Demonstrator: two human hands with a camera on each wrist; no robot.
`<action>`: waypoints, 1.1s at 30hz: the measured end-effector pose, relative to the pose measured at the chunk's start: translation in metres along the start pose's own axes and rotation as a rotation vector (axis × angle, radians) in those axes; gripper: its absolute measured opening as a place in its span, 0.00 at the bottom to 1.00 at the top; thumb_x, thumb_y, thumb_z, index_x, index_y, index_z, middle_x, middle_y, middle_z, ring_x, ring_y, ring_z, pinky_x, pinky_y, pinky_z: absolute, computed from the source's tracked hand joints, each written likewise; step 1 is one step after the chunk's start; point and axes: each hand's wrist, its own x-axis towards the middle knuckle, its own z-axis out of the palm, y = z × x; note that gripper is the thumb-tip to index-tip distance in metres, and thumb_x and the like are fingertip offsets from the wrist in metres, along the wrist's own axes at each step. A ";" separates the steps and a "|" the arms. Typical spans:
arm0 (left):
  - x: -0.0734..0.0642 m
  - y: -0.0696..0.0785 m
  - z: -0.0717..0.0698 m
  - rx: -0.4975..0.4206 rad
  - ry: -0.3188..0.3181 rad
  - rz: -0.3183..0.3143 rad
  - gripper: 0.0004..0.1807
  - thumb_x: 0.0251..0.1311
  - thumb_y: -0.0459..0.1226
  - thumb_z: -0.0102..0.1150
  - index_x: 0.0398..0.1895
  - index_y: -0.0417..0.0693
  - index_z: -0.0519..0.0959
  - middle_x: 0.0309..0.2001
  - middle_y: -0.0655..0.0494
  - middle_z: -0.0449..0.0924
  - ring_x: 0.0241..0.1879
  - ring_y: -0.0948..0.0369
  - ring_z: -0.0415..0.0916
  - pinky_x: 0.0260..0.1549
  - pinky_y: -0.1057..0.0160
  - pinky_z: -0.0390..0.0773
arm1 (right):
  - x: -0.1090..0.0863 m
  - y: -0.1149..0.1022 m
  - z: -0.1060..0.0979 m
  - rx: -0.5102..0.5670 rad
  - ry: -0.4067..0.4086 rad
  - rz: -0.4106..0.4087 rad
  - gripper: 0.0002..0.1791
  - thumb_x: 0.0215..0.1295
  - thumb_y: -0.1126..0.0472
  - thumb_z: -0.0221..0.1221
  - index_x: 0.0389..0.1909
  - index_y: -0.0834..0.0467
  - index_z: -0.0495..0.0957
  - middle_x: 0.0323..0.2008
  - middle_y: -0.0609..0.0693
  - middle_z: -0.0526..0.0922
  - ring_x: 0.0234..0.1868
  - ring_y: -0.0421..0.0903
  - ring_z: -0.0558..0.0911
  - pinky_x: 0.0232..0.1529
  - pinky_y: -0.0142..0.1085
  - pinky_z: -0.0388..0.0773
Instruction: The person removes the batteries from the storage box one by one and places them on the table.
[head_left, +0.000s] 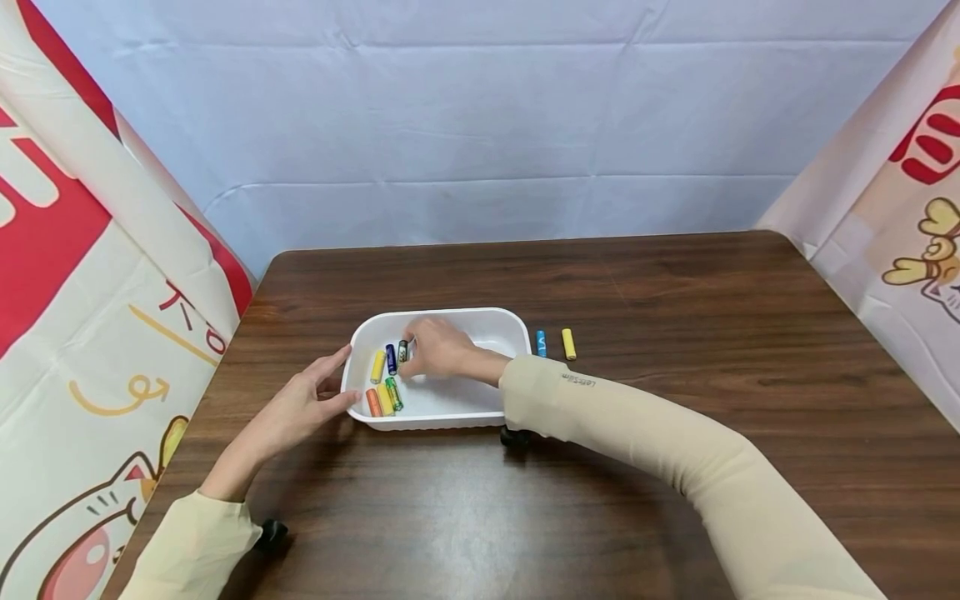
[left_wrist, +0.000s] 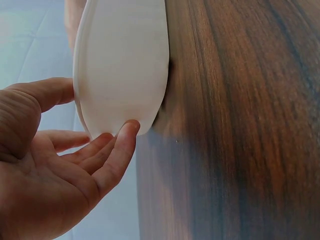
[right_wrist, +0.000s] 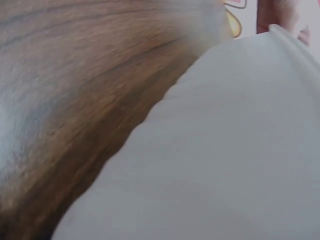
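A white plastic tray point(head_left: 442, 416) stands on the table with several small batteries in its left end. My left hand point(head_left: 303, 404) holds that end, thumb at the rim and fingertips against the outer wall point(left_wrist: 120, 75). Inside the tray, my right hand point(head_left: 441, 348) pinches a dark battery point(head_left: 402, 352) between thumb and fingers. Left of it lie a dark blue battery point(head_left: 391, 359) and a yellow battery point(head_left: 377, 367). Nearer the front wall, an orange battery point(head_left: 373, 402), another yellow battery point(head_left: 385, 399) and a green battery point(head_left: 393, 393) sit side by side.
On the brown wooden table point(head_left: 675, 333), a blue battery point(head_left: 542, 343) and a yellow battery point(head_left: 569, 344) stand or lie right of the tray. A pale cloth point(head_left: 480, 125) hangs behind the table. Printed cloths hang at both sides.
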 end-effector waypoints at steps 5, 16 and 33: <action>-0.001 0.001 0.000 -0.002 0.002 0.000 0.42 0.71 0.38 0.63 0.81 0.35 0.53 0.68 0.32 0.67 0.58 0.44 0.78 0.52 0.49 0.80 | -0.006 -0.001 -0.014 0.101 0.029 -0.033 0.23 0.59 0.57 0.72 0.52 0.64 0.81 0.31 0.46 0.80 0.31 0.39 0.75 0.33 0.27 0.70; -0.001 0.001 0.000 0.002 0.009 0.002 0.42 0.71 0.37 0.64 0.80 0.34 0.54 0.70 0.32 0.66 0.58 0.44 0.78 0.52 0.50 0.80 | -0.042 0.012 -0.052 0.205 0.127 -0.083 0.29 0.60 0.57 0.72 0.59 0.65 0.78 0.39 0.51 0.82 0.35 0.42 0.76 0.38 0.31 0.71; -0.001 0.003 0.000 0.009 0.004 -0.002 0.42 0.71 0.38 0.63 0.81 0.35 0.54 0.71 0.32 0.65 0.58 0.44 0.77 0.53 0.49 0.80 | -0.109 0.070 -0.120 0.267 0.281 -0.108 0.22 0.62 0.63 0.69 0.56 0.64 0.79 0.38 0.51 0.82 0.37 0.46 0.80 0.42 0.34 0.76</action>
